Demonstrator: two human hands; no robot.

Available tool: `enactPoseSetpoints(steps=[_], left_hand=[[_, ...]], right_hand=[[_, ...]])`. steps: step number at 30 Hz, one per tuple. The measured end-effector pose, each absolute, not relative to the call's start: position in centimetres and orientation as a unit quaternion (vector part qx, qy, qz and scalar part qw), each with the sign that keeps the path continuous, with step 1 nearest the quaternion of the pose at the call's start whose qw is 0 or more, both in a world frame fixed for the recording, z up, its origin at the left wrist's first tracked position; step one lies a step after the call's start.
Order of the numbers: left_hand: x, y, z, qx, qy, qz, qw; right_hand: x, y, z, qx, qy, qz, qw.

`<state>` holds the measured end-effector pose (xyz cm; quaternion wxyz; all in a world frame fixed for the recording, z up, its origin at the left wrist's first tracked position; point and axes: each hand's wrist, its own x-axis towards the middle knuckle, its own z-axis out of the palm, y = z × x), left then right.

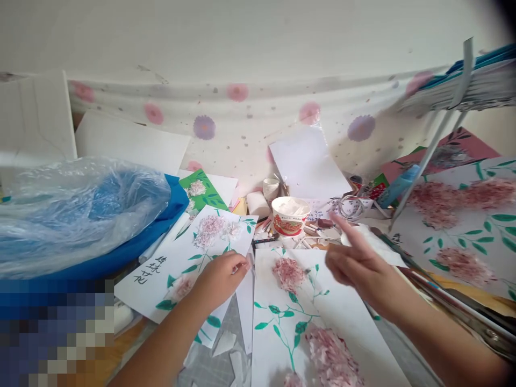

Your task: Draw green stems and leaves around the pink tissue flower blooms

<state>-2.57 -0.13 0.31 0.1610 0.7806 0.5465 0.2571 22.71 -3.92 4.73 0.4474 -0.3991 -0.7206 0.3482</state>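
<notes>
My left hand (228,274) is over the right edge of a white sheet painted with pink flowers (209,231), green leaves and black brush characters. Its fingers are curled together, and I cannot make out whether anything is between them. My right hand (360,263) hovers above the right side of another flower painting (278,328), which lies in front of me. Its index finger points out toward the back while the other fingers are bent; nothing shows in it. The painting has textured pink blossoms and green stems. Beyond the hands stands a paper tub (289,217) of white paste.
Plastic film (88,209) over blue material bulges at the left. A large flower painting (463,231) leans at the right beside a metal rack post (427,145). Paper cups (271,189), a white board (306,164) and a blue bottle (401,185) stand at the back.
</notes>
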Motion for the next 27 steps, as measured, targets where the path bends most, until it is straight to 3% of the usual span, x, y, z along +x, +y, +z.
enactPoseSetpoints(steps=[3, 8, 12, 16, 19, 22, 27], left_hand=[[-2.6, 0.2, -0.8, 0.773, 0.570, 0.239, 0.143], [-2.9, 0.1, -0.9, 0.775, 0.568, 0.246, 0.131], [-4.6, 0.7, 0.2, 0.690, 0.646, 0.290, 0.149], [-5.8, 1.3, 0.6, 0.650, 0.672, 0.315, 0.163], [-5.9, 1.3, 0.8, 0.641, 0.672, 0.332, 0.162], [-5.8, 1.1, 1.0, 0.629, 0.670, 0.364, 0.150], [-5.1, 1.2, 0.3, 0.670, 0.613, 0.386, 0.163]], right_hand=[[19.8, -2.9, 3.4, -0.379, -0.828, 0.288, 0.298], [18.1, -1.8, 2.5, -0.405, -0.867, 0.154, 0.246], [15.2, -2.2, 2.3, -0.295, -0.948, 0.074, 0.097], [10.3, -1.7, 1.4, -0.297, -0.954, -0.012, -0.044], [8.8, -0.7, 1.6, -0.286, -0.955, -0.018, -0.076], [10.8, 0.1, 2.9, -0.282, -0.959, 0.029, 0.000], [17.4, -0.4, 3.0, -0.293, -0.768, 0.395, 0.410]])
